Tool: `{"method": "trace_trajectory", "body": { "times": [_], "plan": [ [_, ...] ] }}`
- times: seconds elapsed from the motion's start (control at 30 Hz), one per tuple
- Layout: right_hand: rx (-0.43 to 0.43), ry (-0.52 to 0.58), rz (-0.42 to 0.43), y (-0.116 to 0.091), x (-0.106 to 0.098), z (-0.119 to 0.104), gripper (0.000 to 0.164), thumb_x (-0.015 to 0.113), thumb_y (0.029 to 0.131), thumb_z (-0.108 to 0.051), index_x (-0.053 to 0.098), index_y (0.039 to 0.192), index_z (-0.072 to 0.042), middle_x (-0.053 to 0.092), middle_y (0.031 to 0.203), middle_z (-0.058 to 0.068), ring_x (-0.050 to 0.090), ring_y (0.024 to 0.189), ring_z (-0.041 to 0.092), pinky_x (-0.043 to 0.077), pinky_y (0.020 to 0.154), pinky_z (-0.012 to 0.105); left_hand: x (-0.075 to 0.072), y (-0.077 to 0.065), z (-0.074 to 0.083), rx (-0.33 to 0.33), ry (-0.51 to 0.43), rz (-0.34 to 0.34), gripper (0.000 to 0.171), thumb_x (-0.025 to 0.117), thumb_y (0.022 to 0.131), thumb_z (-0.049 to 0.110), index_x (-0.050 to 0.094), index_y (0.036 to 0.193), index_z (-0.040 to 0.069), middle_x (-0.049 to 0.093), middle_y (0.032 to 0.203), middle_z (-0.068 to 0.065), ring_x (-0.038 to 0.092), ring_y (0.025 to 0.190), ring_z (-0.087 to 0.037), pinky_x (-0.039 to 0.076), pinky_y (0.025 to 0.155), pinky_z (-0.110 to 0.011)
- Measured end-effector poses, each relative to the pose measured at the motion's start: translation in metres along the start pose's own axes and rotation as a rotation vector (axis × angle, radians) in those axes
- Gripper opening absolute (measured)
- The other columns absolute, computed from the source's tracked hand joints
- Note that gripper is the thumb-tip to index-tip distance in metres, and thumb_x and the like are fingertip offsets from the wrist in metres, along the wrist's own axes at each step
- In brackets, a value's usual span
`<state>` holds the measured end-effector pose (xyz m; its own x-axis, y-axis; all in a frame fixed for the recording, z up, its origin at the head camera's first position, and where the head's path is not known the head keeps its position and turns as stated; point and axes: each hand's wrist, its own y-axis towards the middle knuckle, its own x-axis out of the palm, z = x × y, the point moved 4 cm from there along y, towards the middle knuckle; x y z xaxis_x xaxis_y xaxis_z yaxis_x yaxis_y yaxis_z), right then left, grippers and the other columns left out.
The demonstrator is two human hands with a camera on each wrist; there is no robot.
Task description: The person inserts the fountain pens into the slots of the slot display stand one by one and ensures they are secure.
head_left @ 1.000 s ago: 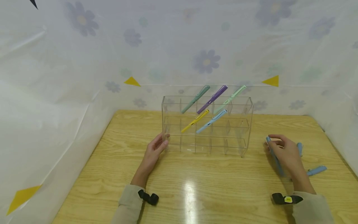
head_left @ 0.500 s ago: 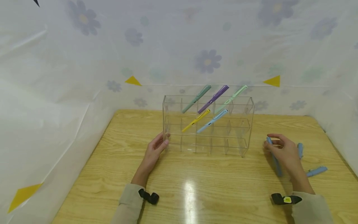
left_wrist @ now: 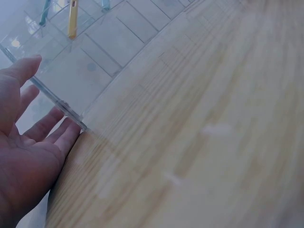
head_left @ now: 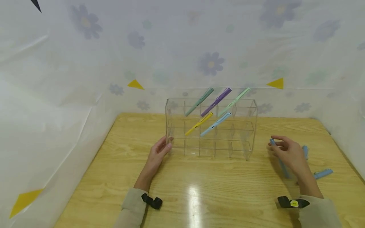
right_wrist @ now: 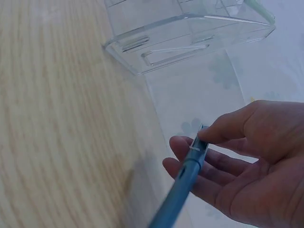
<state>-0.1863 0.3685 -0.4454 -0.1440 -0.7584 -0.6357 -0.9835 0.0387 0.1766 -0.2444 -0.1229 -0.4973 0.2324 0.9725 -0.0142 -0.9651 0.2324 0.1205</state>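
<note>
A clear acrylic pen rack (head_left: 219, 144) with tiers of compartments stands on the table. My left hand (head_left: 157, 151) holds its left side near the bottom, the thumb (left_wrist: 29, 68) at the front edge and the fingers by the side panel. Off to the right of the rack, my right hand (head_left: 291, 155) pinches a blue pen (right_wrist: 183, 185) near its cap end, the barrel slanting down toward the table. Green (head_left: 199, 102), purple (head_left: 216, 102) and pale green (head_left: 235, 102) pens lean in the top tier. Yellow (head_left: 199, 123) and light blue (head_left: 215, 124) pens lean one tier below.
Two more blue pens lie to the right, one pen (head_left: 305, 152) partly hidden behind the right hand and another pen (head_left: 323, 174) beside the wrist. A flowered plastic sheet (head_left: 182, 57) encloses the wooden table (head_left: 171, 202) at the back and sides.
The blue pen in my right hand shifts and tilts slightly between the fingers. My left hand, the rack and the pens in it stay in place.
</note>
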Motion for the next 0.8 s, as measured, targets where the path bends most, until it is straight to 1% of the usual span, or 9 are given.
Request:
{"method": "trace_trajectory", "body": {
  "times": [0.1,0.13,0.23,0.33,0.43,0.6,0.8],
  "plan": [
    [-0.016,0.056,-0.002,-0.001,-0.004,-0.006,0.047,0.059,0.106,-0.014,0.047,0.147,0.006,0.065,0.122,0.033,0.063,0.089,-0.012,0.055,0.069,0.017,0.0,-0.001,0.0,-0.005,-0.002,0.007,0.05,0.06,0.106,0.022,0.047,0.154,0.012,0.054,0.149,-0.014,0.047,0.141,-0.027,0.044,0.108,-0.032],
    [-0.015,0.079,0.003,-0.001,-0.005,-0.009,0.048,0.059,0.106,-0.015,0.047,0.148,0.005,0.066,0.122,0.028,0.064,0.09,-0.011,0.056,0.07,0.017,0.0,-0.002,-0.001,-0.007,0.001,0.009,0.05,0.06,0.106,0.022,0.047,0.154,0.012,0.055,0.149,-0.014,0.047,0.141,-0.026,0.044,0.107,-0.031],
    [-0.01,0.144,0.029,-0.002,-0.011,-0.017,0.049,0.062,0.105,-0.017,0.048,0.149,0.0,0.067,0.121,0.009,0.07,0.09,-0.004,0.059,0.069,0.024,0.0,-0.001,0.0,0.0,0.001,0.005,0.051,0.06,0.107,0.022,0.046,0.154,0.01,0.055,0.148,-0.014,0.047,0.141,-0.027,0.045,0.106,-0.03],
    [0.002,0.182,0.076,-0.003,-0.015,-0.025,0.048,0.065,0.103,-0.019,0.052,0.148,-0.006,0.067,0.115,-0.01,0.072,0.086,-0.002,0.06,0.067,0.028,0.0,0.0,0.0,0.006,0.001,-0.002,0.052,0.059,0.107,0.021,0.045,0.155,0.007,0.054,0.149,-0.016,0.046,0.142,-0.029,0.045,0.106,-0.029],
    [-0.016,0.216,0.118,-0.003,-0.017,-0.033,0.046,0.066,0.102,-0.016,0.055,0.145,-0.006,0.069,0.11,-0.016,0.073,0.085,0.001,0.06,0.067,0.029,-0.001,0.0,0.0,0.004,0.003,0.0,0.052,0.06,0.106,0.022,0.046,0.155,0.009,0.055,0.149,-0.014,0.047,0.141,-0.028,0.045,0.105,-0.029],
    [-0.082,0.282,0.178,-0.004,-0.021,-0.045,0.042,0.066,0.101,-0.008,0.057,0.142,-0.002,0.074,0.109,-0.011,0.075,0.084,0.006,0.059,0.065,0.029,-0.001,0.0,-0.001,-0.003,0.003,0.003,0.05,0.06,0.106,0.024,0.048,0.154,0.013,0.055,0.148,-0.013,0.047,0.141,-0.026,0.044,0.107,-0.03],
    [-0.16,0.533,0.234,-0.004,-0.023,-0.062,0.04,0.067,0.096,0.005,0.06,0.135,0.006,0.078,0.107,0.003,0.075,0.091,0.01,0.058,0.064,0.029,-0.001,0.0,-0.001,0.001,0.001,0.005,0.051,0.061,0.106,0.025,0.048,0.153,0.012,0.055,0.149,-0.014,0.047,0.141,-0.026,0.044,0.107,-0.029]
  ]
}}
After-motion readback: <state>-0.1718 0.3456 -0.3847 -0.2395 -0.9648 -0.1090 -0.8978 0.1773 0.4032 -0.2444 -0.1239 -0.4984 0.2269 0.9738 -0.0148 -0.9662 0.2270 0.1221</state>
